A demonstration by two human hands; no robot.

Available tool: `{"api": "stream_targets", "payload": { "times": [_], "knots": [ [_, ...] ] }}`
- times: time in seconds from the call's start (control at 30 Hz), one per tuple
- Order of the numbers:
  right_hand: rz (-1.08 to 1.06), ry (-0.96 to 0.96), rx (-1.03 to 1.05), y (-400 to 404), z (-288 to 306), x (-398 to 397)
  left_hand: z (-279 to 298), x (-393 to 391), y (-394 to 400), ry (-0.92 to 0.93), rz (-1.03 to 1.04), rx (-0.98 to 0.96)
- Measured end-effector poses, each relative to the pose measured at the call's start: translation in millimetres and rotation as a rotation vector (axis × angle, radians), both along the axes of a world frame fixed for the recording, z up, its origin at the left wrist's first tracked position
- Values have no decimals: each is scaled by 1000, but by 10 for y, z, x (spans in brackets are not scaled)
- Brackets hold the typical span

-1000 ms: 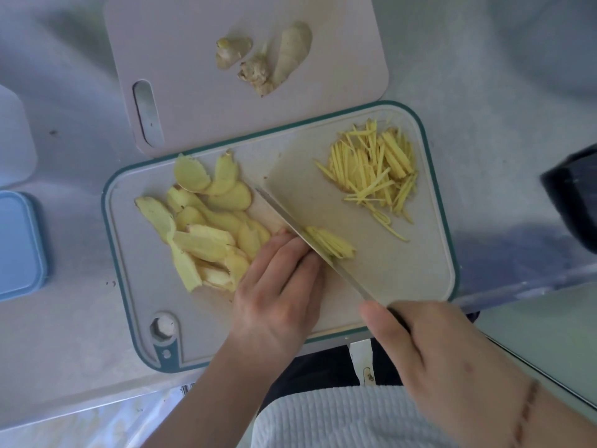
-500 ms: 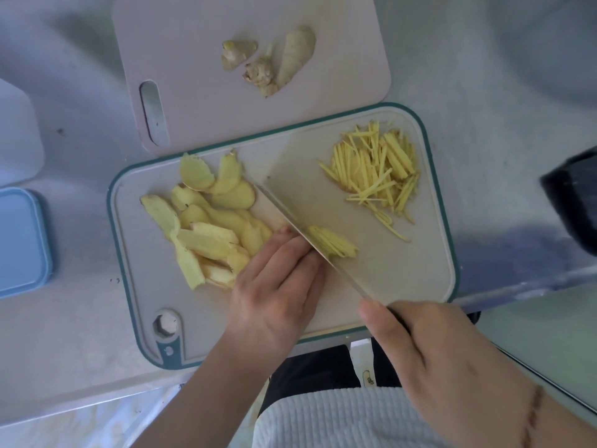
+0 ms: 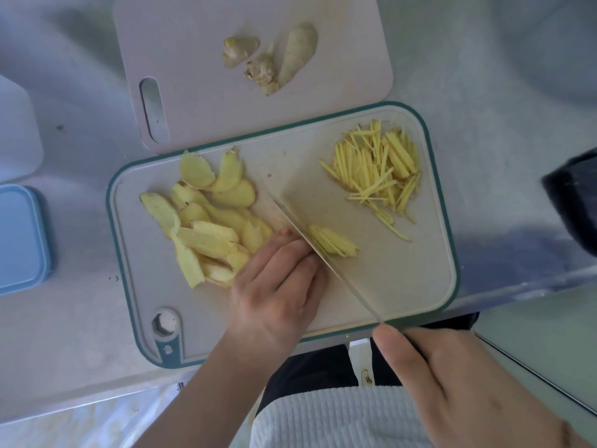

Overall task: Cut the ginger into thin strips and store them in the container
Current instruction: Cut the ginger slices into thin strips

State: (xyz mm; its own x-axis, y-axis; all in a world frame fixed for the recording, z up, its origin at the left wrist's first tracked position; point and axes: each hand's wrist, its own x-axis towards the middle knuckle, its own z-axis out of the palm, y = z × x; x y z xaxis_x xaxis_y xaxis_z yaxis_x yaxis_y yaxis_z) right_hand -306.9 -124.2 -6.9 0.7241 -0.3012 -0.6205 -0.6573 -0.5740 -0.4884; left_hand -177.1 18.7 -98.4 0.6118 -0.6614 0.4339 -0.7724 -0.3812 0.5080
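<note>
A teal-rimmed cutting board (image 3: 429, 305) carries a heap of yellow ginger slices (image 3: 206, 227) on its left half and a pile of thin ginger strips (image 3: 378, 169) at its far right. My left hand (image 3: 277, 289) presses curled fingertips down beside the knife blade (image 3: 326, 257); what lies under the fingers is hidden. Freshly cut strips (image 3: 332, 242) lie right of the blade. My right hand (image 3: 458, 379) grips the knife handle at the board's near edge.
A pale pink board (image 3: 200, 59) behind holds unpeeled ginger pieces (image 3: 274, 56). A blue container (image 3: 19, 234) sits at the left edge with a white lid-like object (image 3: 16, 130) behind it. A dark object (image 3: 571, 202) stands at the right. The counter edge runs close to my body.
The knife blade has edged slightly left against my left fingertips, and the small bunch of cut strips beside it has grown a little. Both hands stay in place.
</note>
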Motion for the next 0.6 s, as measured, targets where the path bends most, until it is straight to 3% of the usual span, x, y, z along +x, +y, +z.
{"api": "stream_targets", "payload": {
  "times": [0.1,0.3,0.47,0.6],
  "knots": [
    [-42,-13,105,-24,-92,168,-18,4,-7,20,-8,-11],
    [-47,-4,51,-18,9,-47,-27,-7,-21,4,12,-26],
    [-58,-5,145,-24,-91,172,-30,0,-19,-16,5,-43],
    [-40,-36,29,-16,-10,48,-27,-4,-2,-36,19,-58]
  ]
}}
